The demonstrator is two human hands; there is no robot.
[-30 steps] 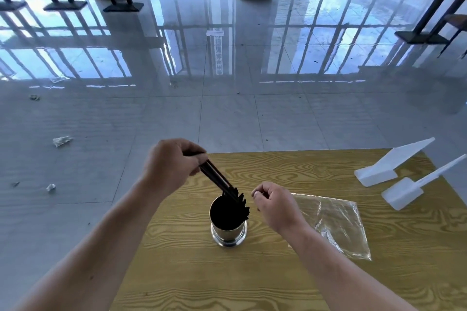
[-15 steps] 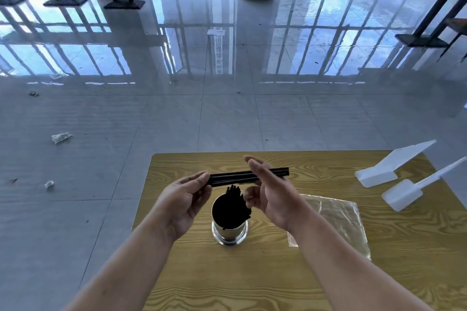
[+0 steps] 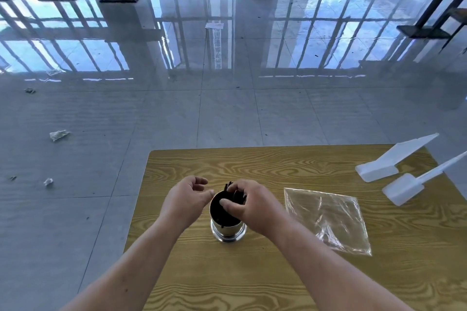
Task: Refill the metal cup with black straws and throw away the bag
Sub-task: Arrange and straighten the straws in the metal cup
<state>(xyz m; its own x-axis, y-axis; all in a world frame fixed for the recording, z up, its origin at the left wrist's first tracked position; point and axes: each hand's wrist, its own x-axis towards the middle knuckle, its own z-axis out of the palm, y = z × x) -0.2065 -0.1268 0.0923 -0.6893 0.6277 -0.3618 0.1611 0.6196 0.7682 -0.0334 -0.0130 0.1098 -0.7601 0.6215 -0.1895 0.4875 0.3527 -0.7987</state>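
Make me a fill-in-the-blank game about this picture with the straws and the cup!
1. The black straws stand in a shiny ____ cup.
2. The empty bag lies flat on the ____ side of the cup.
3. The right hand is over the cup, touching the ____.
4. The left hand holds ____.

Missing words: metal; right; straws; nothing

table [image 3: 278,272]: yellow-brown, swirling wood grain | straws [image 3: 228,188]: black | cup [image 3: 228,232]: shiny silver | bag [image 3: 328,217]: clear | scoops [image 3: 394,159]: white | floor [image 3: 177,113]: glossy grey tile
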